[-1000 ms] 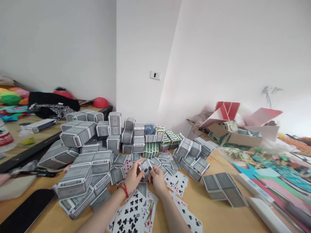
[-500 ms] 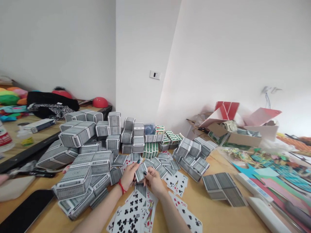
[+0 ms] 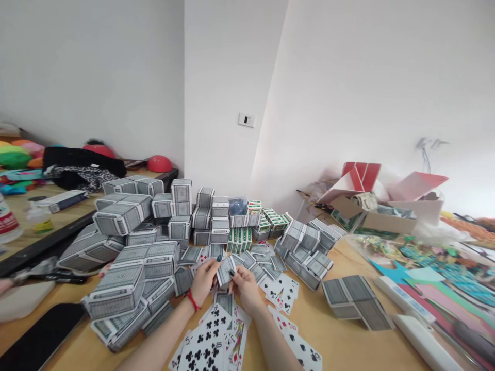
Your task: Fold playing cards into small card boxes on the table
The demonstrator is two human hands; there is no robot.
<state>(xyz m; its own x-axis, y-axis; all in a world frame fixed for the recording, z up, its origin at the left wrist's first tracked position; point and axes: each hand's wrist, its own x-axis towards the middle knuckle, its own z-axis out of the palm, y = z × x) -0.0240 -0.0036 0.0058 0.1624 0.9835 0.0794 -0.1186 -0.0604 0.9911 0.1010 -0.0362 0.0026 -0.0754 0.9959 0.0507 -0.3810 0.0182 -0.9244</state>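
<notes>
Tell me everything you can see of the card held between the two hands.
The card looks like stiff paper, with a grey patterned back and a pale border; its fine print is too blurred to read. It is held askew above the table, patterned side showing. The left hand pinches its left side, the right hand its right side. Whether it is folded or doubled with another, I cannot tell.

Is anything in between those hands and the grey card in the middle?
Nothing visible is: the left hand and right hand both grip the grey card directly, with fingers on its edges.
</notes>
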